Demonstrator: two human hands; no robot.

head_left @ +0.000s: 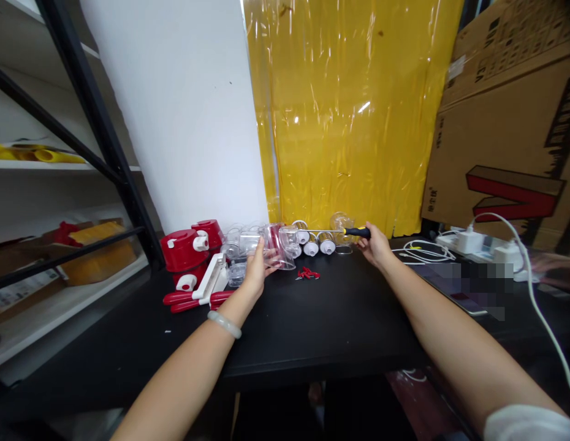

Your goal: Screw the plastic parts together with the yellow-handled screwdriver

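Observation:
My left hand [256,267] is closed around a clear plastic cup-like part [281,248] with a red section, tilted on its side. In my right hand [376,246] is a screwdriver [357,232] with a black and yellow handle; its long shaft points left toward the clear part. Whether the tip touches it I cannot tell. Small red pieces with pointed metal tips [307,274] lie on the table just below. Behind the shaft sit several white-capped cylinders [311,248]. A clear rounded piece [342,225] stands near the screwdriver handle.
Red housings [179,250] and a white bracket [214,278] with red handles stand left on the black table [312,331]. A tablet [445,288], white cables and chargers [469,241] lie right. A large carton [501,135] and yellow plastic curtain [353,110] rise behind; shelving [89,98] is left.

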